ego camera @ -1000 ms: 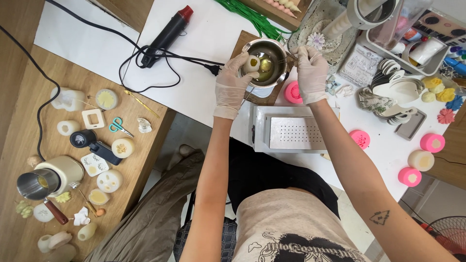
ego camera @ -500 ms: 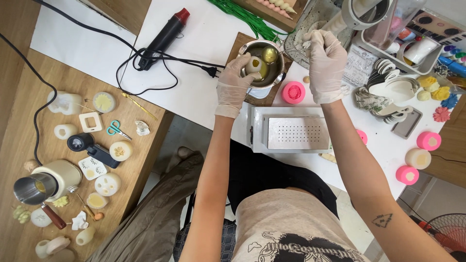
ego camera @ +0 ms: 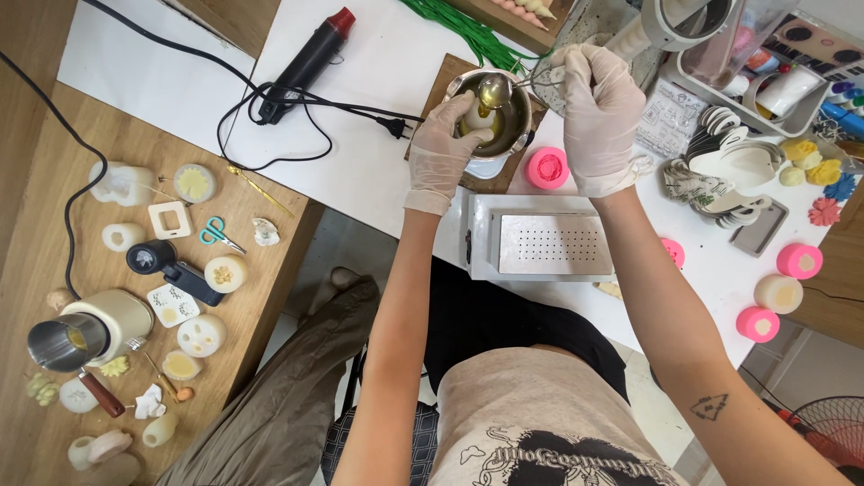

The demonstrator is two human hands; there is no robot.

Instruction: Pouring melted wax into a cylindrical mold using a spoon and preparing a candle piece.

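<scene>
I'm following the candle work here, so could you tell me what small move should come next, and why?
Probably tip the spoon slowly so its liquid runs over the pale piece. The right hand holds the filled spoon just above that piece, which the left hand holds over the metal pot, so drips should fall back in.

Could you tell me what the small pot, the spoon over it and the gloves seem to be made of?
The pot looks like polished steel: silvery, mirror-like rim. The spoon seems the same metal, with a bright glint. The gloves on the left hand and right hand look like thin matte latex or nitrile, wrinkled at the cuffs.
</scene>
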